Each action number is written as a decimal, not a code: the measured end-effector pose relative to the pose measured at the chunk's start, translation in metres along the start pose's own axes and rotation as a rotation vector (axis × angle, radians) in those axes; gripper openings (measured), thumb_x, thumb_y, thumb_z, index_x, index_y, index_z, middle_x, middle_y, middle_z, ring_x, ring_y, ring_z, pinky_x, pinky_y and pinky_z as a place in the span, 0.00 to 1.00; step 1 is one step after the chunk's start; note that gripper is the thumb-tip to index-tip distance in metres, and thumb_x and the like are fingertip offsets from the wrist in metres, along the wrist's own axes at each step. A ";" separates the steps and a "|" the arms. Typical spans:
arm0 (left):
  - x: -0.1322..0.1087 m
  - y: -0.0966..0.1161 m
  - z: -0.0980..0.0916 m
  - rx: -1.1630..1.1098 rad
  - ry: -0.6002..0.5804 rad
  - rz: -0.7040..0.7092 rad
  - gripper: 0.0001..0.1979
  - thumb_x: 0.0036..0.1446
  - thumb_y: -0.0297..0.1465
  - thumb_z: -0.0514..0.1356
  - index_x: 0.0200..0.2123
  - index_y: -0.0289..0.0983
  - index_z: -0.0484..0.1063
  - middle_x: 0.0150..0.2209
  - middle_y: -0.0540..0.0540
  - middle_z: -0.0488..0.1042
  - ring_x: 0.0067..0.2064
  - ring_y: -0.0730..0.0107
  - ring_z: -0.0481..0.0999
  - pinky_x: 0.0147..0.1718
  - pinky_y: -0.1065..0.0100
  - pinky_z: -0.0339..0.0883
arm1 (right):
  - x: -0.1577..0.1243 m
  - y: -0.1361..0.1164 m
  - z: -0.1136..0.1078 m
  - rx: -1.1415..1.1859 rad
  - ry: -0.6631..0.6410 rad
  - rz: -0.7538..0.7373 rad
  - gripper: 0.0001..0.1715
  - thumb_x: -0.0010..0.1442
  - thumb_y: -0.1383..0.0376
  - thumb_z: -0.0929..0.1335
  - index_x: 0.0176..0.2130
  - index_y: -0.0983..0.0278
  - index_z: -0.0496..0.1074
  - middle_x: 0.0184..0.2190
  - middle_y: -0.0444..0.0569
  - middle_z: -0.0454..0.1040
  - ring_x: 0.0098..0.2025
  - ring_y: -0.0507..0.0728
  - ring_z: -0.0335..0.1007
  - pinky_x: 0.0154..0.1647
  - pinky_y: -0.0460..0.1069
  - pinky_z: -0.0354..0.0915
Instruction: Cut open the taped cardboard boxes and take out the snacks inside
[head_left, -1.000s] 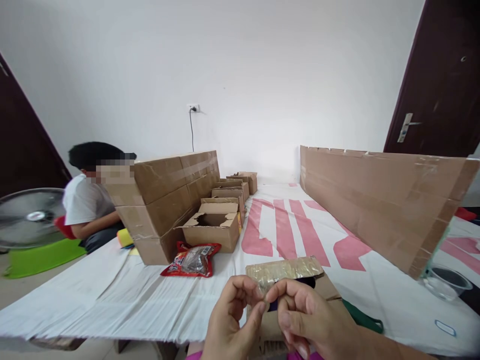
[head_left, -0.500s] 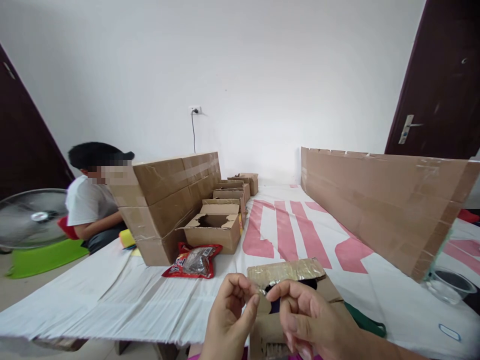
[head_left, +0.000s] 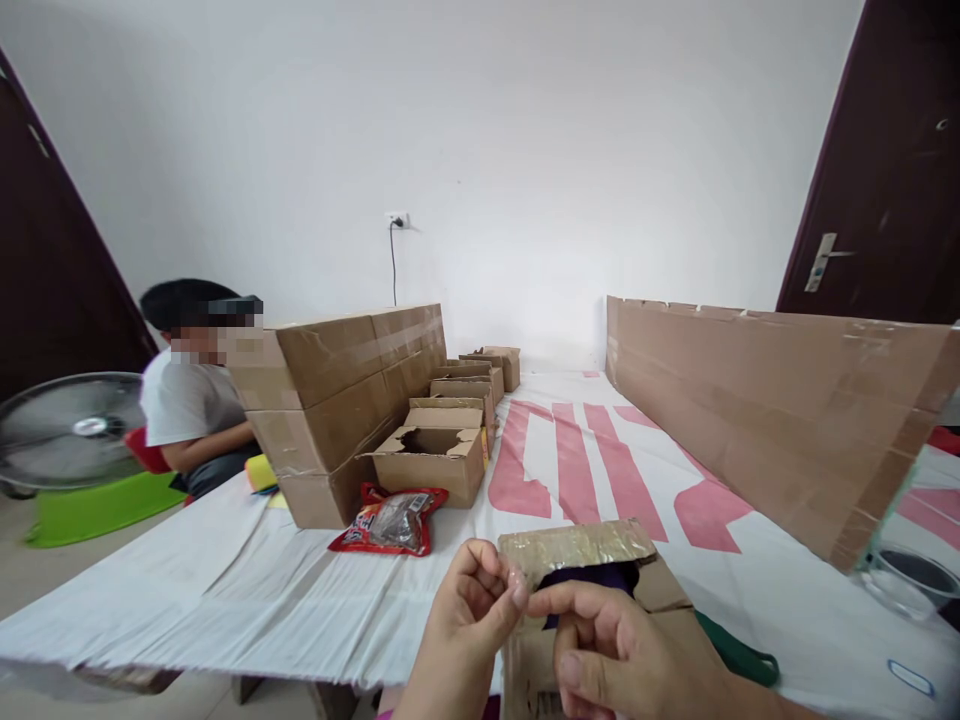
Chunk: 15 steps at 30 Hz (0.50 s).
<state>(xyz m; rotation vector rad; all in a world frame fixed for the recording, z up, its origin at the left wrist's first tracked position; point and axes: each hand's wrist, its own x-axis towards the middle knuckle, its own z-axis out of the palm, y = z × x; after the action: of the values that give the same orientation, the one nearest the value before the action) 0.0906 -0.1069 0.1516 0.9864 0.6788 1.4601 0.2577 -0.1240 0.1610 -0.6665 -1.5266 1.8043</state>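
My left hand and my right hand are at the bottom centre, just over an open cardboard box that stands on the table's near edge. Both hands pinch a small piece of clear tape at the taped flap of that box. Something dark purple shows inside the box. A red snack packet lies on the white cloth a little to the left.
A row of small open boxes runs back along a low cardboard wall on the left; a long cardboard wall stands on the right. Another person sits at left by a fan. A clear tub is far right.
My hands have shifted slightly right and down against the box flap, the fingertips closing together on the tape. The view has moved a little; the other things stay put.
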 end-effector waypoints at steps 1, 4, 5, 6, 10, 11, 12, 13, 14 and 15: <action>0.000 0.001 0.000 -0.003 0.010 0.015 0.22 0.44 0.36 0.72 0.28 0.39 0.58 0.24 0.56 0.68 0.26 0.79 0.65 0.27 0.76 0.59 | 0.000 0.001 -0.001 -0.001 -0.002 0.007 0.43 0.48 0.46 0.74 0.54 0.69 0.66 0.24 0.41 0.68 0.19 0.43 0.58 0.20 0.40 0.53; 0.000 0.007 -0.001 -0.001 0.060 0.081 0.23 0.44 0.37 0.71 0.27 0.39 0.57 0.24 0.55 0.68 0.27 0.78 0.65 0.29 0.75 0.60 | 0.001 0.006 -0.005 0.059 0.037 0.004 0.44 0.50 0.48 0.74 0.58 0.67 0.62 0.26 0.43 0.71 0.17 0.42 0.56 0.19 0.41 0.52; 0.000 0.008 -0.002 0.000 0.084 0.091 0.22 0.44 0.37 0.71 0.27 0.40 0.57 0.25 0.55 0.68 0.27 0.78 0.65 0.29 0.75 0.61 | 0.000 0.007 -0.007 0.075 0.059 -0.003 0.44 0.51 0.48 0.73 0.59 0.66 0.61 0.27 0.43 0.72 0.16 0.42 0.55 0.19 0.41 0.52; 0.001 0.010 -0.002 0.004 0.104 0.089 0.22 0.44 0.37 0.72 0.28 0.40 0.59 0.25 0.55 0.68 0.27 0.78 0.65 0.29 0.75 0.61 | 0.000 0.008 -0.008 0.070 0.089 -0.010 0.41 0.53 0.49 0.72 0.58 0.65 0.61 0.29 0.44 0.72 0.16 0.42 0.54 0.19 0.41 0.52; 0.001 0.012 -0.003 0.082 0.100 0.018 0.20 0.41 0.38 0.73 0.31 0.38 0.65 0.26 0.53 0.69 0.27 0.77 0.66 0.26 0.75 0.61 | -0.006 0.000 -0.013 -0.349 0.373 -0.284 0.20 0.60 0.56 0.68 0.49 0.62 0.69 0.36 0.48 0.71 0.30 0.50 0.67 0.32 0.45 0.64; 0.000 0.012 -0.003 0.113 0.080 0.007 0.20 0.41 0.39 0.72 0.30 0.38 0.67 0.25 0.53 0.69 0.26 0.77 0.65 0.26 0.76 0.61 | -0.008 -0.004 -0.012 -0.532 0.436 -0.433 0.15 0.61 0.60 0.67 0.47 0.61 0.70 0.38 0.49 0.71 0.36 0.52 0.69 0.38 0.47 0.66; -0.001 0.012 -0.002 0.149 0.053 0.004 0.19 0.42 0.40 0.72 0.30 0.37 0.68 0.25 0.52 0.68 0.26 0.77 0.65 0.26 0.75 0.62 | -0.011 -0.009 -0.010 -0.718 0.466 -0.590 0.12 0.61 0.62 0.67 0.46 0.60 0.70 0.40 0.49 0.71 0.41 0.54 0.68 0.43 0.49 0.66; -0.004 0.012 -0.001 0.186 0.016 0.003 0.18 0.42 0.40 0.71 0.29 0.37 0.69 0.25 0.52 0.69 0.27 0.76 0.66 0.26 0.75 0.63 | -0.013 -0.013 -0.008 -0.888 0.464 -0.724 0.12 0.61 0.64 0.67 0.46 0.59 0.71 0.42 0.50 0.71 0.44 0.55 0.68 0.46 0.50 0.66; -0.007 0.012 0.001 0.223 -0.036 -0.008 0.17 0.42 0.40 0.71 0.28 0.37 0.70 0.25 0.51 0.69 0.27 0.75 0.67 0.26 0.74 0.64 | -0.015 -0.016 -0.005 -1.029 0.438 -0.813 0.13 0.60 0.64 0.68 0.46 0.59 0.71 0.42 0.51 0.71 0.44 0.55 0.68 0.47 0.50 0.66; -0.011 0.012 0.002 0.252 -0.088 -0.026 0.16 0.42 0.40 0.71 0.28 0.37 0.71 0.24 0.50 0.70 0.27 0.73 0.69 0.27 0.73 0.66 | -0.016 -0.018 -0.002 -1.126 0.414 -0.861 0.13 0.60 0.64 0.68 0.46 0.60 0.71 0.41 0.50 0.72 0.43 0.54 0.69 0.46 0.49 0.67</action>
<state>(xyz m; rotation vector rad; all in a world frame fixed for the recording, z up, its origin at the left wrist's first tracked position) 0.0859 -0.1194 0.1612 1.2234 0.8212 1.3208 0.2725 -0.1330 0.1775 -0.6348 -1.9961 0.0753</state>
